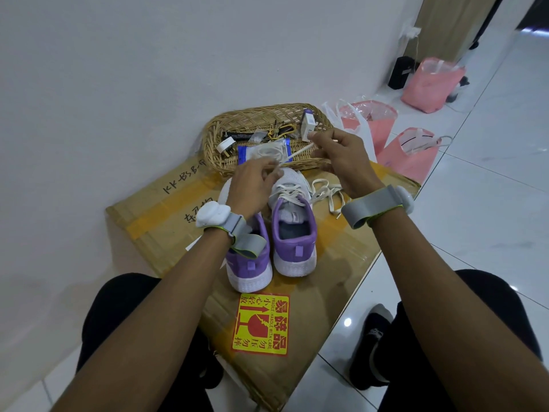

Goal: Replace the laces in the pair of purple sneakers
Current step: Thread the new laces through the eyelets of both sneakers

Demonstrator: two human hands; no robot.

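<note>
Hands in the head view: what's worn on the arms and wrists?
Both forearms are bare, no sleeves. The left hand has a grey fabric strap at the wrist with a white rounded pod on top and a thin yellow-green cord. The right hand has the same grey strap, white pod and yellow-green cord. No gloves.

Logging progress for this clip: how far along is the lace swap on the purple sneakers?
Early. Done: apparently nothing; the right sneaker is still laced, ends trailing on the cardboard. In hand: both hands, left hand and right hand, hold a white lace above the basket. Left: the left sneaker, its eyelets hidden by the wrist, and apparently the right one.
</note>
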